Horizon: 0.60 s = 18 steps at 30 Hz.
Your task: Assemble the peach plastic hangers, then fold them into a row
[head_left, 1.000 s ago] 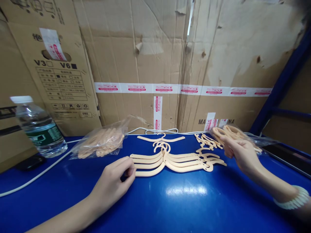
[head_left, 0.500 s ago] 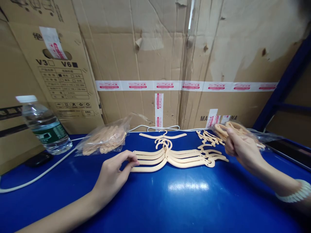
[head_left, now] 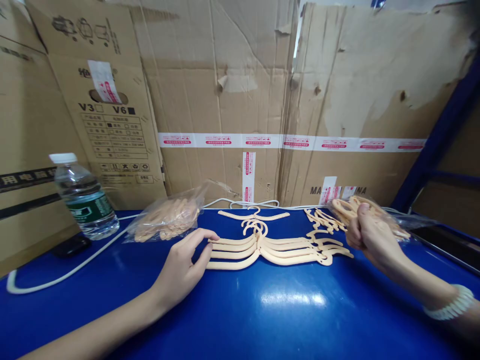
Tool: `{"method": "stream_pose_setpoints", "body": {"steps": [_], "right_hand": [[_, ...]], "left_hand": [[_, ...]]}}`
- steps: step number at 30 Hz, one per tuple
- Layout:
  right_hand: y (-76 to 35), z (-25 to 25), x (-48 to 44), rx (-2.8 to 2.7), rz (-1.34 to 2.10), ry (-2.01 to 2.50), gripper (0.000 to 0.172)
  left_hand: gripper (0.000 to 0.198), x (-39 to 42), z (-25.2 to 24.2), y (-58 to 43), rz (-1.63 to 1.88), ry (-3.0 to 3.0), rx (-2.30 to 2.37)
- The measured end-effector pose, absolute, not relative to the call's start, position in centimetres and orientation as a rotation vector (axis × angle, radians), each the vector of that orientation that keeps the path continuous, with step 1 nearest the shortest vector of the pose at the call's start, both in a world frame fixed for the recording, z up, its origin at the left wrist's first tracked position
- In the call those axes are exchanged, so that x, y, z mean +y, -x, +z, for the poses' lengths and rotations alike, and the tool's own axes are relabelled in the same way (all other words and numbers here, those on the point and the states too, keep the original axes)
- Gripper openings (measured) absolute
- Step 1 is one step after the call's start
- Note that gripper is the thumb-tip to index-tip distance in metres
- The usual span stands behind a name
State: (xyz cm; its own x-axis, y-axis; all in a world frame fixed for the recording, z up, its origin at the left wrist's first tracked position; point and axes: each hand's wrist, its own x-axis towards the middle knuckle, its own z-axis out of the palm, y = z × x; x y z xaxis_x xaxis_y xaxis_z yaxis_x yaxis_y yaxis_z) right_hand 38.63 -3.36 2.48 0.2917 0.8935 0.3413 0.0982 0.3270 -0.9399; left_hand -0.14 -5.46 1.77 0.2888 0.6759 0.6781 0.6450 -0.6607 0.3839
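Observation:
My left hand (head_left: 183,270) is at the left ends of a row of overlapping beige clothes hangers (head_left: 236,265) on the blue table. Its fingertips reach the upper hangers, with thumb and fingers apart around the ends. My right hand (head_left: 373,240), wearing a pale coiled band (head_left: 450,302) on the wrist, is a fist with the thumb raised. No object shows in it. It is just right of the hangers' right ends and before a plastic bag of hangers (head_left: 350,202). Small beige pieces (head_left: 324,220) lie beside that bag. Behind the row is a single hanger (head_left: 275,217).
A second bag of beige pieces (head_left: 168,217) lies at the left, by a water bottle (head_left: 88,205) and a black object (head_left: 71,245). A white cable (head_left: 71,275) runs along the table. Cardboard (head_left: 221,175) stands behind. A dark flat device (head_left: 446,245) lies far right.
My left fingers have opened a little, away from the pinch on the hanger ends. My right thumb has risen from the fist. The view has shifted slightly; the hangers lie as before.

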Motion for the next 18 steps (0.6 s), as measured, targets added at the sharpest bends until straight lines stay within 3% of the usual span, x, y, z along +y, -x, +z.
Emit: {"method": "stream_pose_setpoints", "body": {"steps": [18], "right_hand": [[-37.78,3.42,-4.04,-1.239,0.685,1.046,0.070]], "left_hand": [[0.016,-5.65,1.33,-0.30,1.308,-2.560,1.230]]}}
